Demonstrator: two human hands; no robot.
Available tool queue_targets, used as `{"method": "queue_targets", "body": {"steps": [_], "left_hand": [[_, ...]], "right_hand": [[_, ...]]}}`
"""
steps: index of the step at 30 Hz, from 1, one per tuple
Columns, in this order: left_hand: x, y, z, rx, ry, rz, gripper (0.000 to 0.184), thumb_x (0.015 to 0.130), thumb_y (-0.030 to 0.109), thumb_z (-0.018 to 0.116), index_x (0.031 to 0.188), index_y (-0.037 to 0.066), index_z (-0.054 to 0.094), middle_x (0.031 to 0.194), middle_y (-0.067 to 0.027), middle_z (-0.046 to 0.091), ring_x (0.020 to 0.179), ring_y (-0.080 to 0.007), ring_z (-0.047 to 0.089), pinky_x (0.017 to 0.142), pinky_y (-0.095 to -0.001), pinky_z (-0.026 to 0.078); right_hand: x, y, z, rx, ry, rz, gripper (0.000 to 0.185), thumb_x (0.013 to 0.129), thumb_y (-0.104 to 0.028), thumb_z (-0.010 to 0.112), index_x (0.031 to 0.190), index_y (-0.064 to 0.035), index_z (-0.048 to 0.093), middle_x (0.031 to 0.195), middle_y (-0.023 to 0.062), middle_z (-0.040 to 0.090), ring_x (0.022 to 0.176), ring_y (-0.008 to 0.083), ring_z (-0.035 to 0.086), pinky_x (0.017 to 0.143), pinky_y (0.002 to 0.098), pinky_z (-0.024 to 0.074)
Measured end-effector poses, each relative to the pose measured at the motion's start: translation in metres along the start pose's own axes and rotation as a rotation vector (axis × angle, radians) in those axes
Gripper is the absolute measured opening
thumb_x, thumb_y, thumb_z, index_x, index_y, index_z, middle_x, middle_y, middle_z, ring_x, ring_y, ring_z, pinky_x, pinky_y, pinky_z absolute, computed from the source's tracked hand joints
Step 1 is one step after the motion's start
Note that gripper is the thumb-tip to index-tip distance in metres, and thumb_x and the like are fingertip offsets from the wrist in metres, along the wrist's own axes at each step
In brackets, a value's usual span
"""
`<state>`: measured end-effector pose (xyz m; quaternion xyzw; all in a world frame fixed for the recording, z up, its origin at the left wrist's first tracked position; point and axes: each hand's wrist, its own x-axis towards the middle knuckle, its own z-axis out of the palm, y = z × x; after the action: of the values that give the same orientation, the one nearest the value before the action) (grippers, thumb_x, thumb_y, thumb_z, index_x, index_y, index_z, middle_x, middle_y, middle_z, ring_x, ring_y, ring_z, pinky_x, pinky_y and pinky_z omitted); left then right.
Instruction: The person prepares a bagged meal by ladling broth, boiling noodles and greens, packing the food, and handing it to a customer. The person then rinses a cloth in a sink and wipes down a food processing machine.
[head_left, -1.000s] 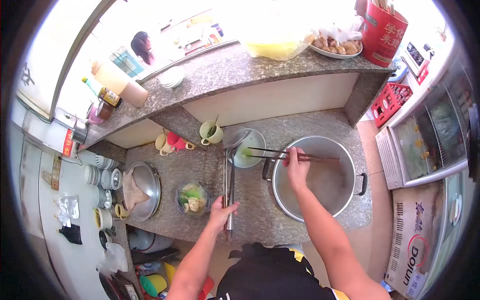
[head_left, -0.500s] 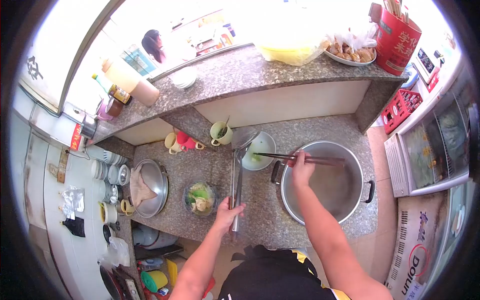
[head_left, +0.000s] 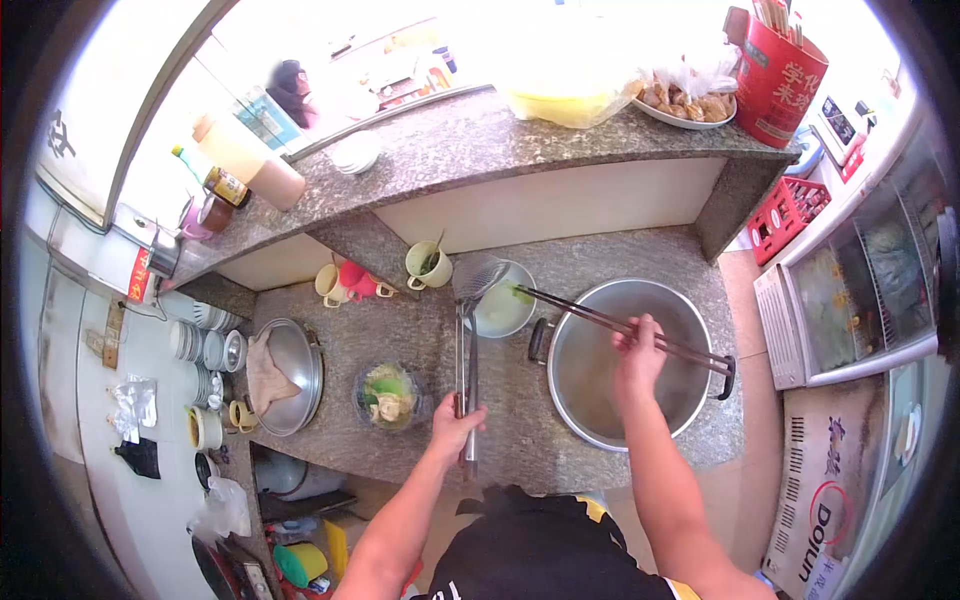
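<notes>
we are noting left hand (head_left: 457, 425) clasping long-handled metal utensils (head_left: 472, 360), right hand (head_left: 640, 350) holding long brown chopsticks (head_left: 580, 311), seemingly pinching leafy greens (head_left: 519, 293), requiring steadiness.

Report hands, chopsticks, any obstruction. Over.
Left hand closed around long metal utensil handles. Right hand gripping long dark chopsticks, tips at round white bowl. Round metal strainer partly hides bowl.

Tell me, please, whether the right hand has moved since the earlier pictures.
Yes: against the pot, the right hand has shifted rightward, away from the pot's left handle.
</notes>
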<state>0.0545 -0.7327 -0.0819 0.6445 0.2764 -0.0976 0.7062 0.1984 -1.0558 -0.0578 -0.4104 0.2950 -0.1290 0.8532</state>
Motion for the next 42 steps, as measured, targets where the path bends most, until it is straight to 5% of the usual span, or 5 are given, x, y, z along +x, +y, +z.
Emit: {"method": "queue_targets", "body": {"steps": [6,13,26,32,42], "left_hand": [[0.007,-0.035,0.019,0.078,0.039,0.048,0.035,0.084,-0.005,0.077,0.112,0.004,0.058,0.092,-0.0059,0.072,0.074,-0.0157,0.069,0.069,-0.0315,0.057],[0.012,-0.070,0.043,0.151,0.067,0.044,0.037,0.081,-0.006,0.078,0.110,0.004,0.057,0.092,-0.0059,0.071,0.077,-0.0138,0.069,0.072,-0.0317,0.058],[0.006,-0.085,0.037,0.685,0.098,0.070,0.061,0.075,0.024,0.092,0.121,0.001,0.060,0.104,-0.0191,0.073,0.097,-0.0346,0.072,0.088,-0.0439,0.056],[-0.013,-0.085,0.031,1.040,0.130,0.079,0.071,0.081,0.032,0.082,0.139,0.001,0.057,0.148,-0.0273,0.050,0.136,-0.0465,0.050,0.113,-0.0507,0.045],[-0.061,-0.088,-0.081,0.934,0.206,0.055,0.069,0.086,0.029,0.078,0.146,0.005,0.056,0.151,-0.0241,0.050,0.138,-0.0409,0.052,0.115,-0.0463,0.046]], "right_hand": [[0.000,-0.045,-0.108,-0.178,0.108,-0.217,0.029,0.110,-0.033,0.059,0.101,-0.0059,0.063,0.084,0.0042,0.062,0.066,0.0139,0.062,0.059,0.0290,0.0534],[0.023,0.034,-0.188,-0.604,0.086,-0.288,0.031,0.111,-0.028,0.058,0.092,-0.0027,0.062,0.077,0.0047,0.062,0.060,0.0132,0.062,0.054,0.0286,0.0507],[0.020,0.008,-0.207,-0.217,0.316,-0.123,0.025,0.110,-0.027,0.059,0.097,-0.0062,0.062,0.080,0.0061,0.064,0.059,0.0154,0.063,0.054,0.0280,0.0544],[-0.009,-0.010,-0.177,-0.053,0.304,-0.047,0.022,0.109,-0.028,0.061,0.104,-0.0063,0.061,0.084,0.0057,0.064,0.065,0.0157,0.063,0.057,0.0288,0.0538],[-0.151,0.067,0.036,-0.089,-0.251,0.064,0.026,0.110,-0.029,0.060,0.102,-0.0041,0.064,0.088,0.0059,0.066,0.068,0.0163,0.064,0.061,0.0330,0.0556]]}}
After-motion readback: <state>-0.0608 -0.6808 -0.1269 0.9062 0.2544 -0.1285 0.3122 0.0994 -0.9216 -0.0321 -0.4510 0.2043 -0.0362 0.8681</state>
